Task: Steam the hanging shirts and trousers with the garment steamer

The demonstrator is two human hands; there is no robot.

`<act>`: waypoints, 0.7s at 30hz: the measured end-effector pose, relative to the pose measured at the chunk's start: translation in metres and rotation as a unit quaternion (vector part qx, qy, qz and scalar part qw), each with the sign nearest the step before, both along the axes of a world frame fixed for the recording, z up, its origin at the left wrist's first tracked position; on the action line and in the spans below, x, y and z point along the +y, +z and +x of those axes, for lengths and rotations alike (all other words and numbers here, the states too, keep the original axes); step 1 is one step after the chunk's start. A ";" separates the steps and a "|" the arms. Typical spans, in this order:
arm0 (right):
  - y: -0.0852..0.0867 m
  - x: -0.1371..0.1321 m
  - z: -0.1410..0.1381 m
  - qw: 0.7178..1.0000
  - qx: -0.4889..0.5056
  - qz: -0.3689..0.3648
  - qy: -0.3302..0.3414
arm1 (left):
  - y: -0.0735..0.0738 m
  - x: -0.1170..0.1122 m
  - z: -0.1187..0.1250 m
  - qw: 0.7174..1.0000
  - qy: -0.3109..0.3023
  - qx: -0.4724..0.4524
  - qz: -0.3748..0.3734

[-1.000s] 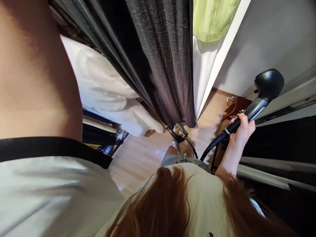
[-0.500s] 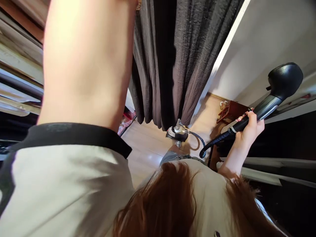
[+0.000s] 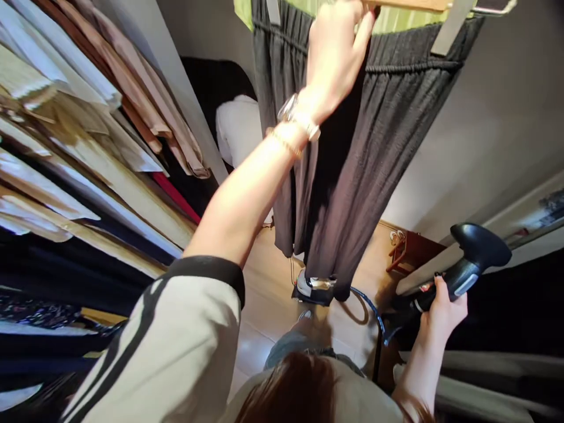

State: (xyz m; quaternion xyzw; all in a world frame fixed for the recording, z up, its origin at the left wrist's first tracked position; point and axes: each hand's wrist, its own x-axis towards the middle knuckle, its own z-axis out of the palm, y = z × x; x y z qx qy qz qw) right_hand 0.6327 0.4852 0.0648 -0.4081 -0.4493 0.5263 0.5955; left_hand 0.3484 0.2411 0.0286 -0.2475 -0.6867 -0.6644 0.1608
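My left hand (image 3: 337, 50), a watch and a bracelet on its wrist, is raised at the top of the view. Its fingers are curled round the wooden bar of a clip hanger (image 3: 412, 4); the fingertips are partly hidden. Dark trousers (image 3: 379, 141) with a gathered elastic waist hang from the hanger's metal clips, legs reaching down towards the floor. At the lower right my right hand (image 3: 445, 308) grips the handle of a black garment steamer (image 3: 478, 252), its head up and apart from the trousers. A hose (image 3: 372, 308) loops from it towards the floor.
A steamer base (image 3: 311, 288) stands on the wooden floor below the trouser hems, near my foot. Hanging clothes (image 3: 110, 170) line the left side. A brown stool (image 3: 412, 255) is by the wall at right, beside more dark clothes (image 3: 524, 305).
My view has tilted up and left, so my left hand and the trousers' waist now show. My left arm crosses lower in the view. The steamer head appears lower and turned sideways.
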 end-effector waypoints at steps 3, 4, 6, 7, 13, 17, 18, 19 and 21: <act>-0.006 -0.009 0.000 1.000 -0.018 -0.009 -0.008 | 0.013 -0.003 -0.023 1.000 0.015 0.007 0.014; -0.008 -0.013 0.002 1.000 -0.025 -0.006 -0.014 | 0.014 -0.006 -0.031 1.000 0.018 0.007 0.018; -0.012 -0.022 0.006 0.999 -0.033 -0.001 -0.032 | 0.015 -0.016 -0.049 0.999 0.020 -0.001 0.026; -0.014 -0.026 0.009 0.999 -0.033 0.001 -0.043 | 0.014 -0.020 -0.058 0.999 0.020 -0.011 0.031; -0.024 -0.054 0.020 0.991 -0.067 -0.022 -0.118 | 0.013 -0.022 -0.113 0.990 -0.064 -0.096 0.088; -0.037 -0.103 0.008 0.993 -0.040 -0.038 -0.101 | 0.036 -0.004 -0.152 0.974 -0.191 -0.093 0.074; -0.042 -0.119 0.004 0.994 -0.050 -0.035 -0.096 | 0.044 -0.001 -0.160 0.969 -0.218 -0.097 0.068; -0.047 -0.135 0.000 0.993 -0.071 -0.028 -0.093 | 0.050 -0.001 -0.168 0.964 -0.238 -0.102 0.063; -0.057 -0.169 -0.007 0.987 -0.130 -0.005 -0.093 | 0.058 -0.008 -0.179 0.958 -0.260 -0.107 0.065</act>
